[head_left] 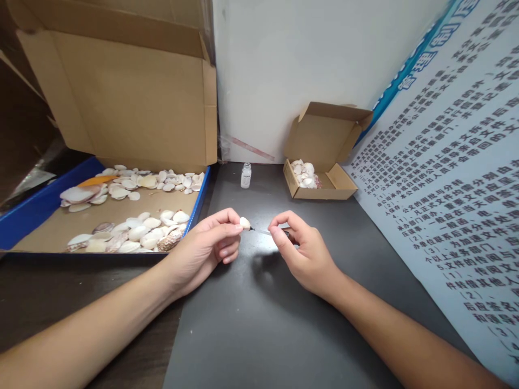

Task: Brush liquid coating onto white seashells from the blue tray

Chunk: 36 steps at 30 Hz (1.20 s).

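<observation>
Forearms low over dark desk (251,324). Left hand (206,251) fingers pinch small shell (244,222) at their tips. Right hand (302,251) fingers closed on thin tool (261,230), tip touching shell.

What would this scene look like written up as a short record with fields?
left hand: pinches a small pale shell at its fingertips
right hand: pinches a thin brush-like tool, tip at the shell
surface: dark tabletop
left side: large cardboard tray with many loose shells, blue edge
back: small clear bottle, upright
back right: small open cardboard box holding shells
far right: printed poster, leaning
</observation>
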{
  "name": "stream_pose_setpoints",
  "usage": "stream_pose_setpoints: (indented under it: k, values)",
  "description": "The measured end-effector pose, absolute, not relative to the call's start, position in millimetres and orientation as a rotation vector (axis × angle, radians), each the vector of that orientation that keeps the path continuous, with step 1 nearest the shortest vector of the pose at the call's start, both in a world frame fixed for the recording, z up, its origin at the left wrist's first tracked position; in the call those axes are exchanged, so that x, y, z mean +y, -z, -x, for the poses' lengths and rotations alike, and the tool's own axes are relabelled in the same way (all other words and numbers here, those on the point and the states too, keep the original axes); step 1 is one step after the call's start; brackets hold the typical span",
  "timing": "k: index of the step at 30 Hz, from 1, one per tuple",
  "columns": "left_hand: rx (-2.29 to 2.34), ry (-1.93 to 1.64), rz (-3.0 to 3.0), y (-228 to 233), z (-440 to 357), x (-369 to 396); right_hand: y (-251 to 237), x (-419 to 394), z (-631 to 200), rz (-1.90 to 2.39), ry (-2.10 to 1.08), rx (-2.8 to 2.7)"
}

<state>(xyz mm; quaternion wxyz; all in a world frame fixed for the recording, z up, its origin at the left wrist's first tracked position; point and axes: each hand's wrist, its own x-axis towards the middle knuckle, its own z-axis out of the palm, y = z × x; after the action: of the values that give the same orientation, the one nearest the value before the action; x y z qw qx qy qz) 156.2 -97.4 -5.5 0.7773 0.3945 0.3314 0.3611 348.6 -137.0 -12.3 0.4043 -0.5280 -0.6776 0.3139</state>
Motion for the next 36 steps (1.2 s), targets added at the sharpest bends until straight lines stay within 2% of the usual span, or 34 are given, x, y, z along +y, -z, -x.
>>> stream_pose_setpoints:
  k: [7, 15, 23, 29, 36]
  values:
    - [0.713, -0.788, -0.859, 6.1, -156.7, -97.0, 12.9, -140.2, -348.9, 1.209, -0.893, -1.671]
    - [0.668, -0.768, -0.851, 5.1, -153.6, -97.9, 15.1, -136.6, -349.1, 1.306, -0.794, -1.644]
    - [0.706, -0.717, -0.845, 5.8, -153.9, -97.1, 17.5, -139.6, -349.7, 1.16, -0.887, -1.615]
    - [0.705, -0.694, -0.854, 5.6, -153.7, -97.7, 12.0, -139.0, -349.0, 1.242, -0.795, -1.634]
    - [0.717, -0.628, -0.895, 11.3, -152.7, -96.3, 10.7, -140.9, -347.6, 1.159, -0.842, -1.676]
